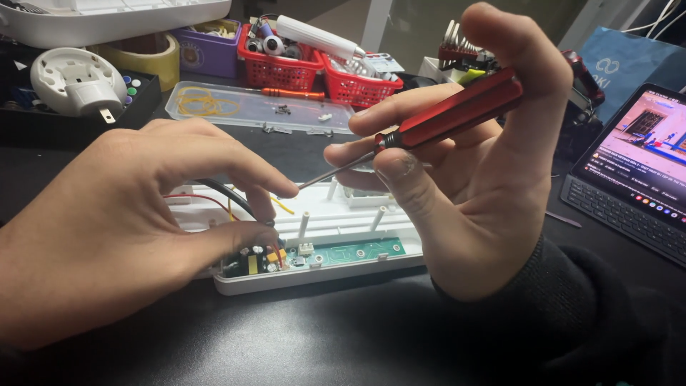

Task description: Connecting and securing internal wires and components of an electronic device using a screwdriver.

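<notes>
- Red-handled precision screwdriver pinched in right hand, thumb over the handle, fingers curled under; thin shaft slants down-left, tip just at the left index fingertip.
- Left hand rests on the opened white power-strip housing; thumb and index close together, pinching near the black cable and red and yellow wires. Whether a screw sits between them: cannot tell.
- Green circuit board exposed along the near edge, white posts upright behind it.
- Judged step: working inside the housing at the wiring end. Next move calls for a steady tip, wires held aside.
- Clear tray with loose screws behind; tablet at right.
</notes>
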